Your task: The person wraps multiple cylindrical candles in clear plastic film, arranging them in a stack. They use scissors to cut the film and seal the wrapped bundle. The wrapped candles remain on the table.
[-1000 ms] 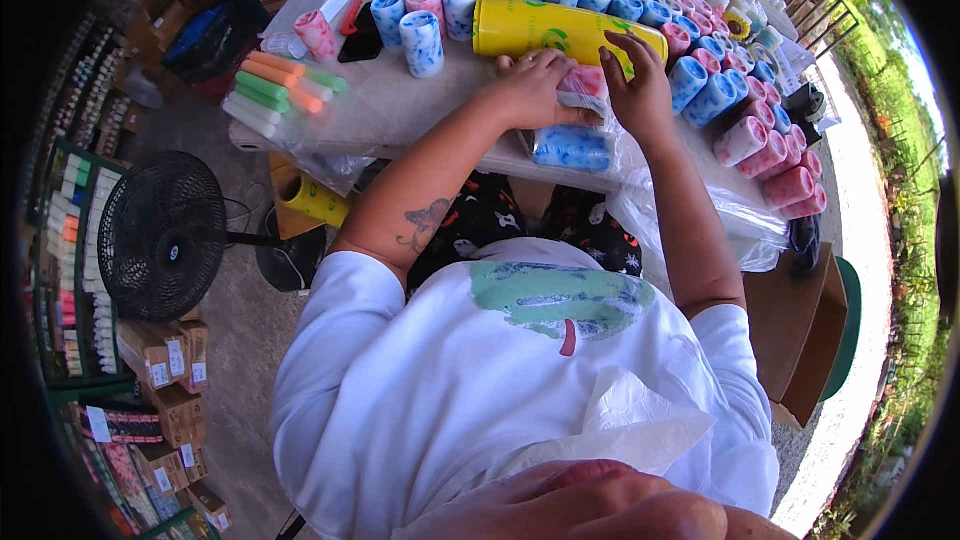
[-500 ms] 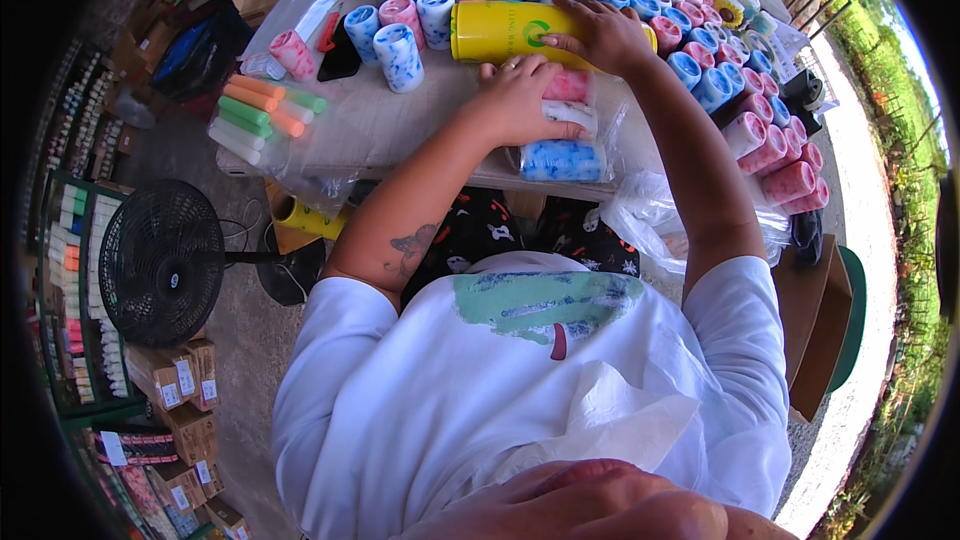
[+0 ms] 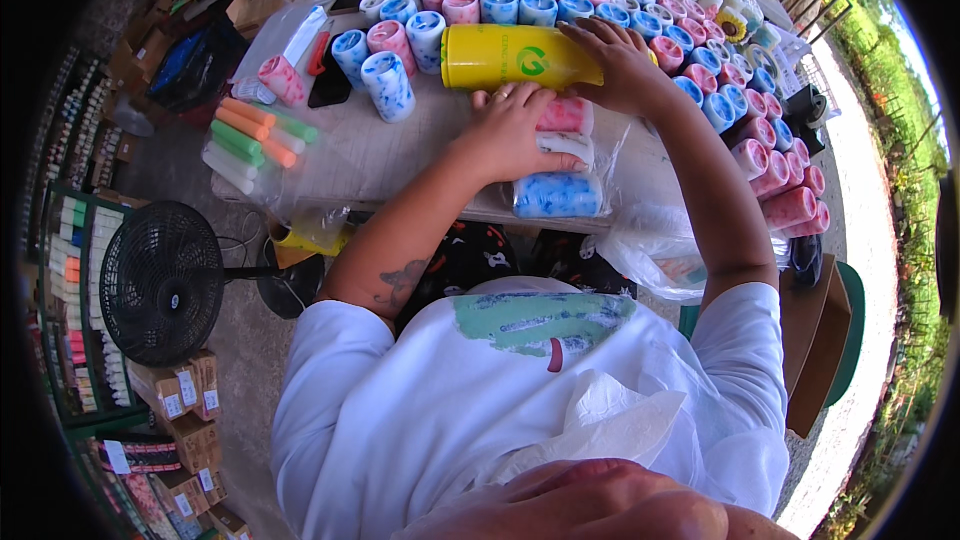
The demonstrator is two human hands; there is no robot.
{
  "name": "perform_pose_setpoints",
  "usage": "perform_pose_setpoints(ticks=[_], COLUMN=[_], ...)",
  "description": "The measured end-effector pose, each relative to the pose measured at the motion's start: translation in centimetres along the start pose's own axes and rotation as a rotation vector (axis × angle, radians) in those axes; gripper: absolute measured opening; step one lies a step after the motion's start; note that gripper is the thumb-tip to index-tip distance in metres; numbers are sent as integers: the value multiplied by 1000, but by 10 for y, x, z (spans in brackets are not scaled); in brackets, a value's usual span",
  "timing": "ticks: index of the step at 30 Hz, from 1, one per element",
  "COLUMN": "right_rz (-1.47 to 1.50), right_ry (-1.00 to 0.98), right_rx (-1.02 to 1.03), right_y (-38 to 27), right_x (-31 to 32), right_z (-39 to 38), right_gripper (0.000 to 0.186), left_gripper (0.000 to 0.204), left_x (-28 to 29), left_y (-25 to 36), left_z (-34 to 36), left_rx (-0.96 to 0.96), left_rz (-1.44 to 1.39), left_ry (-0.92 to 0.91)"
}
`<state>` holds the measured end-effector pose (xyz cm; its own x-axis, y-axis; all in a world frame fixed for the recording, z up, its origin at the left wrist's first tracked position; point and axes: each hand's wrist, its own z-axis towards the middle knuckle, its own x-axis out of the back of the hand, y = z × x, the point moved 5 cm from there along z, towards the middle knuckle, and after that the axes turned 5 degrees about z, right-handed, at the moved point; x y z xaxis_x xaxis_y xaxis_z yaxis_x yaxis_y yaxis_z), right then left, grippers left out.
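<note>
Marbled rolls (image 3: pixel 556 158) half hidden under flat left hand (image 3: pixel 515 130); right hand (image 3: pixel 622 65) spread on yellow bottle (image 3: pixel 515 57)

yellow bottle (image 3: pixel 510 57) showing a green mark | rolls (image 3: pixel 557 195) showing blue-and-white, pink-and-white marbling | sticks (image 3: pixel 250 135) showing orange, green, white | desk (image 3: pixel 400 155) showing pale grey wood grain | fan (image 3: pixel 160 282) showing black | shirt (image 3: pixel 480 410) showing white with green patch

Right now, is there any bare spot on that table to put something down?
Bare table shows between the blue-white roll, the bagged orange and green sticks and the left hand. The far side, around the yellow bottle, is packed with rolls.
</note>
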<state>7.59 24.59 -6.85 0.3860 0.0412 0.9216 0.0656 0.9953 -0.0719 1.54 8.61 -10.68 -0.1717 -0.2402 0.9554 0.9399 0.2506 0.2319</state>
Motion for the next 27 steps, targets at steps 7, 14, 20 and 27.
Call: perform_pose_setpoints(ticks=[7, 14, 20, 27], right_rz=[149, -68, 254, 306], right_ry=[-30, 28, 218, 368], right_rx=[-256, -199, -545, -529], right_y=[26, 14, 1, -7], right_x=[23, 31, 37, 21], right_z=[-3, -28, -60, -80], right_gripper=[83, 78, 71, 76], left_gripper=[104, 103, 103, 103], left_x=[1, 0, -3, 1], left_y=[0, 1, -5, -8], left_z=[0, -2, -11, -10], left_rx=[-3, -17, 9, -4], left_rz=[2, 6, -39, -23], left_ry=[-14, -34, -25, -56])
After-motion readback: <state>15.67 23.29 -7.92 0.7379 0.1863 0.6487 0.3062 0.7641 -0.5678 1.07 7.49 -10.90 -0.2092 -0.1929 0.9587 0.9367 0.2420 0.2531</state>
